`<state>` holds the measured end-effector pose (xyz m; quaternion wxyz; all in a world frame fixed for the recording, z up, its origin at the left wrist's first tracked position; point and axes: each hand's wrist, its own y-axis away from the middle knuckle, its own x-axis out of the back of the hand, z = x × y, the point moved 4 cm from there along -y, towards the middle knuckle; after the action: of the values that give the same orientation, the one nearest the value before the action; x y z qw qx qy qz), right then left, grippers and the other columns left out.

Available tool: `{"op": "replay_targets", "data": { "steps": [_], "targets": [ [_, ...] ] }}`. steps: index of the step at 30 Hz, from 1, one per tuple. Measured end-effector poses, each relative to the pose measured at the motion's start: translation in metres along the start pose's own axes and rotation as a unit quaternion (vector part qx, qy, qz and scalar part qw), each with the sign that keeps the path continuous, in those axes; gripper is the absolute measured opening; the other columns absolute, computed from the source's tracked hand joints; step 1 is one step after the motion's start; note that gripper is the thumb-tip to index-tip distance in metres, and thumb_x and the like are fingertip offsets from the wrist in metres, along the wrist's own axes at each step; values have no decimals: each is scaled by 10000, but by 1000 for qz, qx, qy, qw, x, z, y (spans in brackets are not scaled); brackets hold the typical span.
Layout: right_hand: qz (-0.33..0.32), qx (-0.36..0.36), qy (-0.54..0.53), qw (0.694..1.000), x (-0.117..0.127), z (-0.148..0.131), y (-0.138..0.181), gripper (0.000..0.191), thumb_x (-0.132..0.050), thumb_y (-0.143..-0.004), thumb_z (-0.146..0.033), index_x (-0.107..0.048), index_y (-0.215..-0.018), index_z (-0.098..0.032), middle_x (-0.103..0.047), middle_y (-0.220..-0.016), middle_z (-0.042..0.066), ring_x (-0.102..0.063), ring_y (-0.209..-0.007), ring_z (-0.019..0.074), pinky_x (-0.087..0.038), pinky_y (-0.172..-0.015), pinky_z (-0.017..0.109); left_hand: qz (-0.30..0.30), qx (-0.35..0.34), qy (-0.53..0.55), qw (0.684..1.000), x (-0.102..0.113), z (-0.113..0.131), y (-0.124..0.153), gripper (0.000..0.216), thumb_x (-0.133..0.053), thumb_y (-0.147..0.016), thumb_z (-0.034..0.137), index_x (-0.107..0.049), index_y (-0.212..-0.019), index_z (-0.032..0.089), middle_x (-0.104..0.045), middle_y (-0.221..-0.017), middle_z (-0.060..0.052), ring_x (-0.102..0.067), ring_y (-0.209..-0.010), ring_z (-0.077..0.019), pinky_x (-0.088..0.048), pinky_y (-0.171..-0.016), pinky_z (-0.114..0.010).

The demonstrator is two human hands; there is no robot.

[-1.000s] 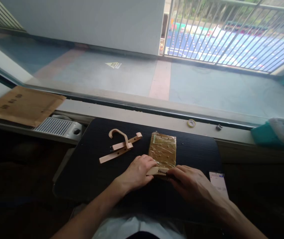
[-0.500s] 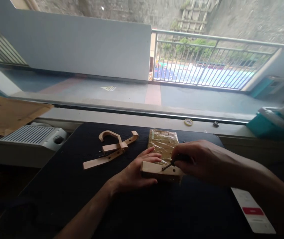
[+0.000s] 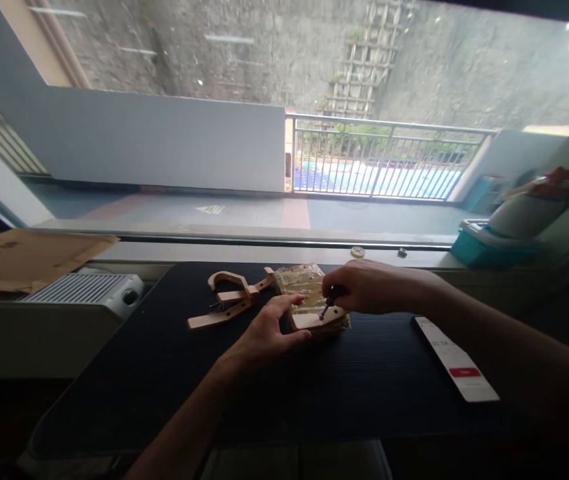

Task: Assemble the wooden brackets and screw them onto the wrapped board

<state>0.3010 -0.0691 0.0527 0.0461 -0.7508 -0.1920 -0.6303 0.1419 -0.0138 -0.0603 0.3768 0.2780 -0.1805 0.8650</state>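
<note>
My right hand (image 3: 349,285) is closed round the dark handle of a screwdriver (image 3: 328,303). The screwdriver slants down, its tip at a pale wooden strip (image 3: 309,322) with dark holes. That strip lies along the near edge of a block (image 3: 300,279) wrapped in clear, wrinkled film. My left hand (image 3: 277,323) grips the strip's left end, thumb along the near side and fingers over the block. To the left lie curved wooden hook pieces (image 3: 227,277) and a flat wooden strip with holes (image 3: 209,320), partly overlapping. Whether a screw sits under the tip is too small to tell.
A phone (image 3: 457,363) lies on the black table (image 3: 164,393) at the right. On the windowsill are a tape roll (image 3: 358,252) and a small dark object (image 3: 402,253). A teal bin (image 3: 489,248) stands at the right, and a brown envelope (image 3: 29,257) lies over a radiator (image 3: 84,290).
The camera view has shifted, showing more of the table. The block and strip are turned anticlockwise and sit nearer the hook pieces. Both hands keep their hold; the screwdriver stands more upright.
</note>
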Motion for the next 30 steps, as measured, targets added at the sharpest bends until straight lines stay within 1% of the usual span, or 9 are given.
{"op": "replay_targets", "data": {
  "steps": [3,5,8,10,13,19,24,27,30],
  "targets": [
    [-10,6,12,1000,3,-1,-2,232,-512,-734,-160,-657,-908,-208,-645,-778,-5,-490,-596,88,-306,-531,217,8,-22,-96,995,-5,20,-9,506,-620,-736,418,-572,-1175,170,-599,-1209,-92,-525,-1138,-265,-390,-999,-371],
    [-7,16,20,1000,4,-2,-3,239,-512,-735,-157,-663,-914,-204,-650,-786,-4,-497,-608,89,-312,-539,218,-13,-25,-142,990,-10,32,-19,426,-601,-742,407,-626,-1093,167,-646,-1125,-92,-558,-1074,-272,-417,-945,-366],
    [-3,37,20,999,4,-5,-2,234,-505,-747,-164,-670,-910,-195,-653,-763,-4,-505,-618,93,-320,-555,224,-74,-16,-164,984,-13,43,-31,284,-546,-770,356,-673,-968,197,-684,-1023,-57,-597,-969,-238,-451,-858,-317],
    [-3,47,14,999,3,-7,0,236,-498,-756,-165,-672,-914,-190,-650,-744,-5,-503,-611,93,-322,-558,226,-117,-14,-166,979,-13,47,-36,238,-524,-773,330,-690,-893,207,-695,-958,-38,-610,-896,-212,-463,-800,-285],
    [-1,50,-1,999,1,-4,2,227,-495,-759,-165,-672,-900,-185,-644,-724,-9,-492,-592,88,-318,-545,223,-144,-16,-165,976,-12,46,-40,223,-514,-767,322,-700,-824,212,-692,-909,-25,-605,-849,-195,-463,-756,-263],
    [8,22,-24,999,0,7,-3,197,-518,-765,-211,-664,-895,-186,-648,-750,-7,-495,-589,80,-326,-544,210,-134,-17,-175,975,-15,36,-44,224,-532,-744,303,-705,-868,231,-674,-986,-28,-581,-942,-218,-439,-837,-301],
    [31,-14,7,999,1,7,-5,197,-509,-790,-296,-652,-856,-178,-626,-696,4,-456,-544,84,-296,-503,219,-133,-15,-190,973,-16,38,-45,217,-517,-752,303,-702,-834,225,-680,-921,-28,-588,-918,-219,-439,-834,-317],
    [41,-10,30,999,4,4,-4,193,-530,-773,-285,-653,-893,-196,-625,-697,-2,-446,-541,84,-284,-507,223,-136,-22,-174,975,-14,39,-44,232,-521,-755,317,-701,-868,225,-677,-945,-28,-587,-919,-214,-443,-831,-304],
    [38,9,21,999,7,4,-1,177,-535,-757,-228,-654,-885,-202,-634,-728,-6,-464,-569,84,-288,-525,221,-139,-25,-165,976,-14,40,-44,240,-530,-753,333,-702,-877,221,-677,-971,-28,-583,-929,-211,-440,-835,-291]
  ]
}}
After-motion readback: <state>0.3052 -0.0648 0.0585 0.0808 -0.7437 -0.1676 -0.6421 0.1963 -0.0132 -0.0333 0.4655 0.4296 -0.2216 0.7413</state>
